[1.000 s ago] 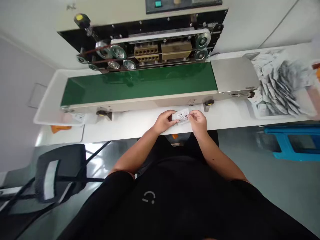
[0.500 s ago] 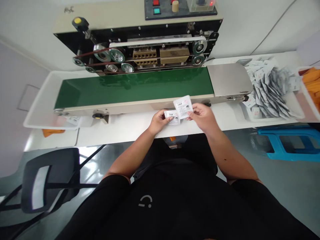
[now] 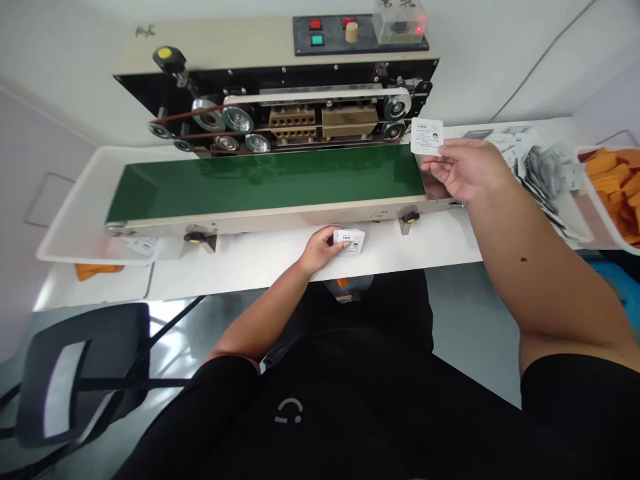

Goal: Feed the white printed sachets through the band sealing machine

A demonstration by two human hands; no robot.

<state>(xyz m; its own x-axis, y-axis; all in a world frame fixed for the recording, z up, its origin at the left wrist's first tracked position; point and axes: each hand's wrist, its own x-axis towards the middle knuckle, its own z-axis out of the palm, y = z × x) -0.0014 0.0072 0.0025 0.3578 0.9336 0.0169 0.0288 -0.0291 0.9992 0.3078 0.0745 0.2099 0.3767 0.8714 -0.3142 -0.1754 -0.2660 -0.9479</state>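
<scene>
My left hand (image 3: 320, 252) is closed around a small stack of white printed sachets (image 3: 352, 241), held just over the white table in front of the sealing machine. Between the thumb and fingers of my right hand (image 3: 467, 167) is a single white sachet (image 3: 427, 137) with black print. That sachet is held up at the right end of the sealing machine (image 3: 320, 120), beside its right-hand pulleys (image 3: 395, 130). Below it lie the green conveyor belt (image 3: 265, 183) and the metal end plate (image 3: 434, 187), which my right hand partly covers.
A tray of loose sachets (image 3: 543, 173) stands at the right, partly behind my forearm. Beyond it is a bin of orange pieces (image 3: 613, 183). A white bin (image 3: 70, 227) sits under the belt's left end. A black chair (image 3: 95, 373) stands at lower left.
My right hand has drawn one sachet away from the stack and carried it up and right to the machine's right end. My left hand stays almost in place with the stack.
</scene>
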